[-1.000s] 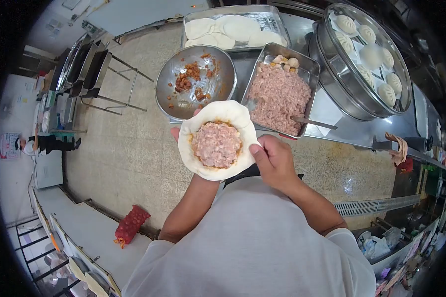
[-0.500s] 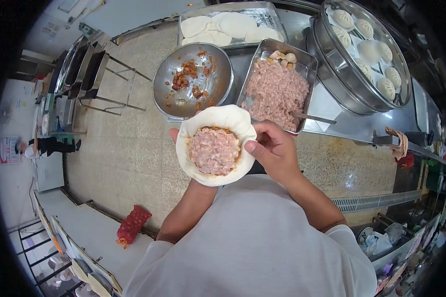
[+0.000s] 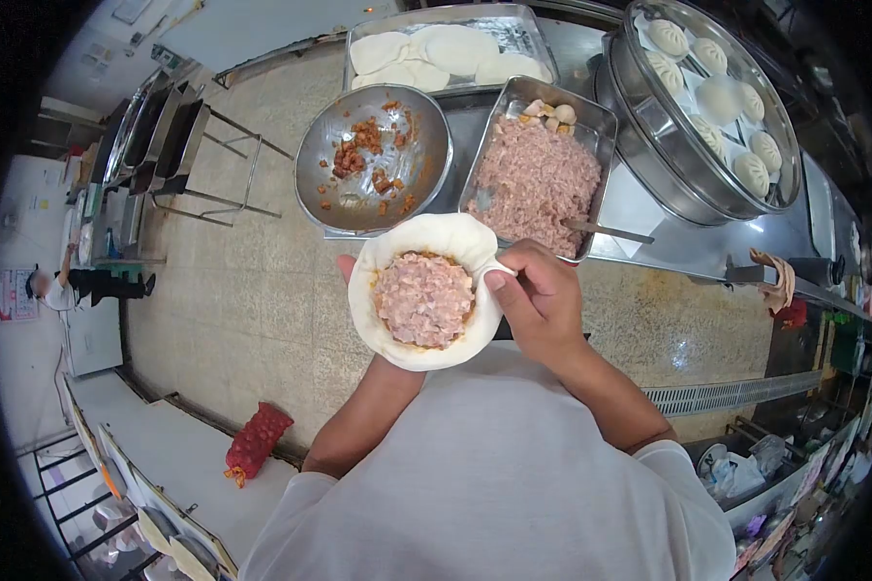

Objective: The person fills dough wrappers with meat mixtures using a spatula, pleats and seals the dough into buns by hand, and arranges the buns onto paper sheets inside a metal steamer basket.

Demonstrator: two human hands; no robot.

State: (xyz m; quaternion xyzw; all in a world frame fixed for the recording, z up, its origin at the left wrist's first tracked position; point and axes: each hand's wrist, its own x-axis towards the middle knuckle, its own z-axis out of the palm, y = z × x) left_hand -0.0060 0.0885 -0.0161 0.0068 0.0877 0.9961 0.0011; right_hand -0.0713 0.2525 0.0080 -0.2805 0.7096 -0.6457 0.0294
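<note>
left hand [image 3: 346,266] mostly hidden under the dough wrapper [image 3: 487,312], pale blob [image 3: 720,100] amid the buns [image 3: 765,152] super blurry, wall poster [image 3: 15,293] too tiny to read, shirt [image 3: 504,465] chopped off below

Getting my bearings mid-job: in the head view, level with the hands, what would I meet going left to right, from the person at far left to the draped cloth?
Person → filled dough → right hand → draped cloth.

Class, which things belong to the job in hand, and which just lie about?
Likely job:
- white dough round with pink filling
- rectangular steel tray of pink mince
- round steel bowl
- rectangular steel tray of white dough sheets
- round steel steamer of white buns

Likely unrelated:
- red mesh sack
- tan hanging cloth
</note>
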